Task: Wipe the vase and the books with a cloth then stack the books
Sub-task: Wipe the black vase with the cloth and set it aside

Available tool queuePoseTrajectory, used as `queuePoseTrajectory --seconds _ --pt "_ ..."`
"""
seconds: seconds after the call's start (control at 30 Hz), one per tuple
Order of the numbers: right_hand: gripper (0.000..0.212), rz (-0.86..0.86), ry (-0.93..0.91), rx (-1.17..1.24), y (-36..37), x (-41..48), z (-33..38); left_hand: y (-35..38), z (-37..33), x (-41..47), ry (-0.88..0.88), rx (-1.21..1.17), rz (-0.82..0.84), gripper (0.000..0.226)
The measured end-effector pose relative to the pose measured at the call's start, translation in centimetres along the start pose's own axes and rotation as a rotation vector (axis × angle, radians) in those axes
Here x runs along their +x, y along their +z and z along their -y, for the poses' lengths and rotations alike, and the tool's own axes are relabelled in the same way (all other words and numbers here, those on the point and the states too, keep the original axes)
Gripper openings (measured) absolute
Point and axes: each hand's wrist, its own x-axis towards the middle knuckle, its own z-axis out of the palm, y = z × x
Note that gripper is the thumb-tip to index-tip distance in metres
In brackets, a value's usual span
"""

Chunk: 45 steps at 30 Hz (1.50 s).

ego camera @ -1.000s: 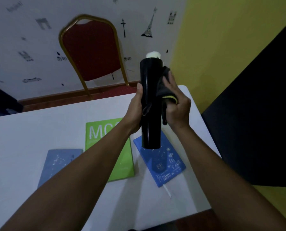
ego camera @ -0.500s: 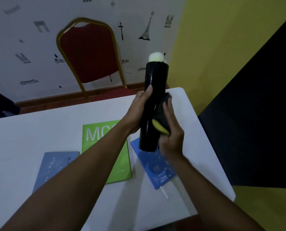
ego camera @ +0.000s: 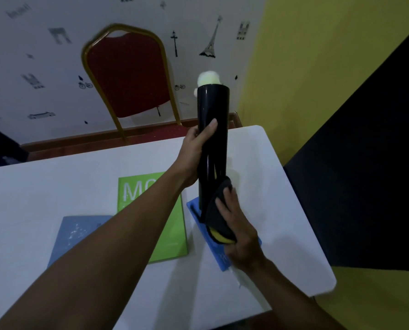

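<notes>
A: Left hand (ego camera: pixel 194 151) clamps the vase (ego camera: pixel 213 139) mid-body, above the counter (ego camera: pixel 282 210); right hand (ego camera: pixel 239 229) grips the cloth (ego camera: pixel 219 210) at its base.

B: Advise firm full-length strokes, vase upright.

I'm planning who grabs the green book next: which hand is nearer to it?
Left. The left hand grips the vase just above the green book's far right corner; the right hand, holding the cloth, is over the blue book further right.

Red-cushioned, gold-framed chair (ego camera: pixel 127 75) behind white table (ego camera: pixel 44 186), against sticker-dotted white wall (ego camera: pixel 32 55) beside yellow wall (ego camera: pixel 317 55).
</notes>
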Motion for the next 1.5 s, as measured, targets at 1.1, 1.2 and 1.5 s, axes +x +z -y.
queuePoseTrajectory --seconds 1.1,1.2,1.5 --pt "0.081 -0.346 0.167 0.017 -3.9 12.4 -1.6 2.8 1.3 0.0 0.012 0.002 0.134 0.054" --pt "0.074 -0.26 0.15 0.068 -1.7 6.8 -1.4 3.2 1.0 0.4 0.028 0.035 0.083 0.066" --pt "0.064 -0.297 0.218 0.038 -0.8 3.5 -1.0 3.3 2.2 1.3 0.12 0.177 0.044 0.048"
